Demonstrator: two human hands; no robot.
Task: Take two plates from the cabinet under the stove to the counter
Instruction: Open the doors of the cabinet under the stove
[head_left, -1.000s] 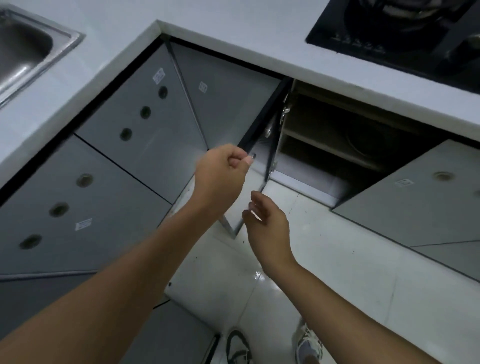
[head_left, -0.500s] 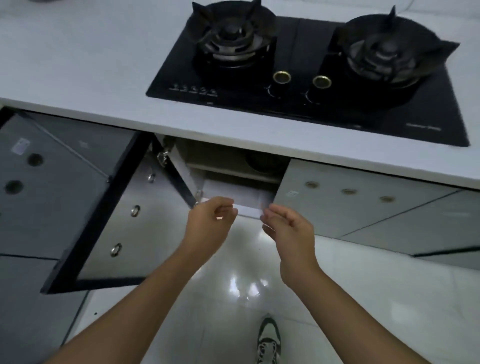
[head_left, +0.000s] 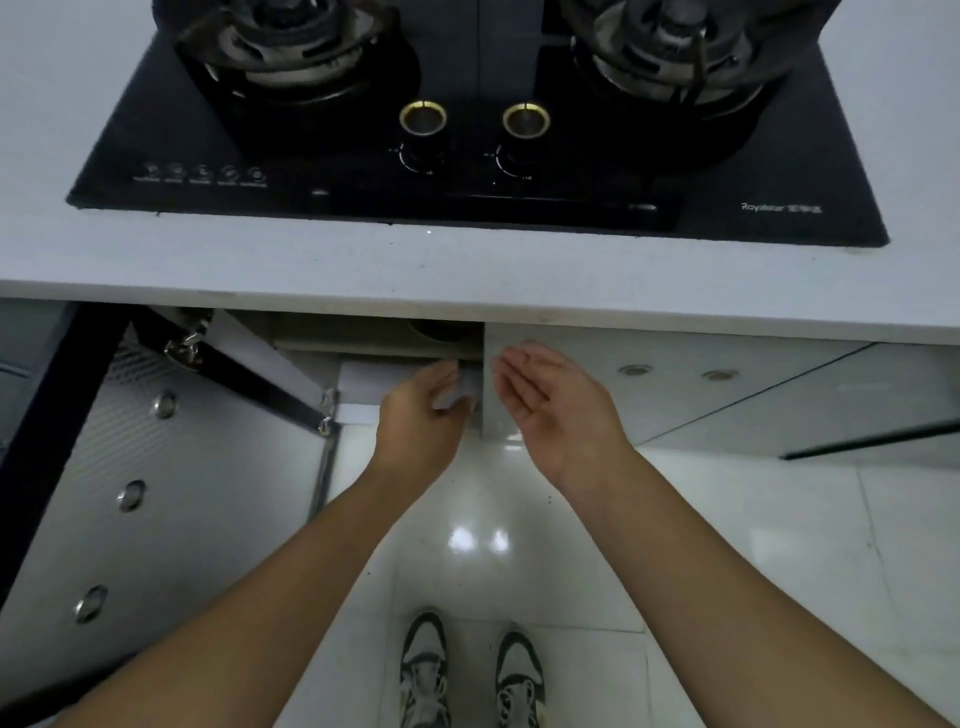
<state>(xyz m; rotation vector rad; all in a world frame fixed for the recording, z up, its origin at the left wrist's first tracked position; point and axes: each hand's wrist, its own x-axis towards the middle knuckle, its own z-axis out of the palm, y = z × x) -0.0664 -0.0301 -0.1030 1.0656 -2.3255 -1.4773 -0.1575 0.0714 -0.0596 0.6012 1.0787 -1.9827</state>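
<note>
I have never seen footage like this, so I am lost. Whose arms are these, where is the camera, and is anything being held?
There is no machine: a person wears a camera on the head, looking down at their own arms. The black gas stove sits in the pale counter. Below it, the cabinet door on the left stands open. The left hand reaches into the opening, fingers curled; whether it touches anything is unclear. The right hand is open, palm up, holding nothing. No plates show.
</note>
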